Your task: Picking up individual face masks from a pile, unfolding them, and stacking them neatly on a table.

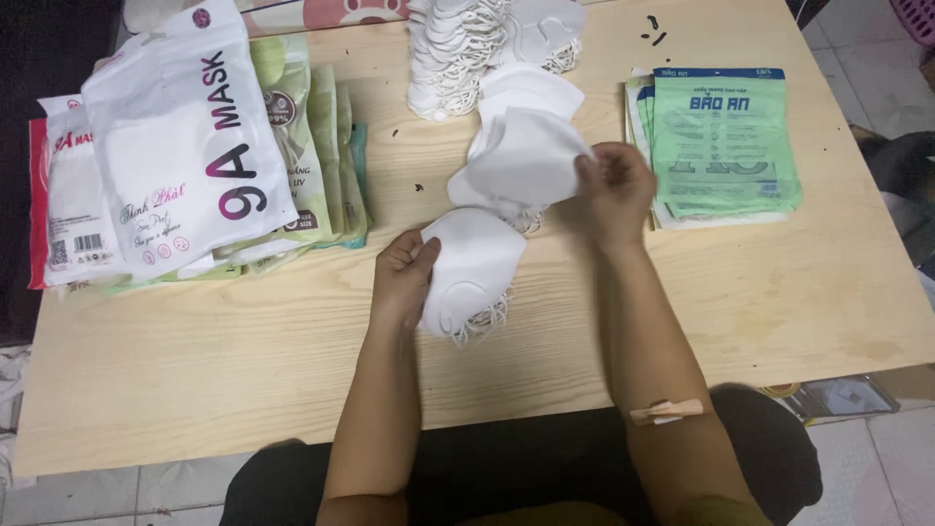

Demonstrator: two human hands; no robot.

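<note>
On the left I see filled white packs (pixel 166 146) already piled up. My left hand (pixel 404 278) has its fingers clasped on a small stack of white masks (pixel 472 268) resting on the worktop (pixel 243 341). My right hand (pixel 618 190) pinches a loose mask (pixel 526 161). Flat green bags (pixel 726 141) still wait at right.

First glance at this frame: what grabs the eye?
Two bare hands mid-table: the left hand holds a small stack of white masks, and the right hand pinches a single white mask just above. A tall pile of white masks stands at the far edge, with filled white packets at left and flat green packets at right.
</note>
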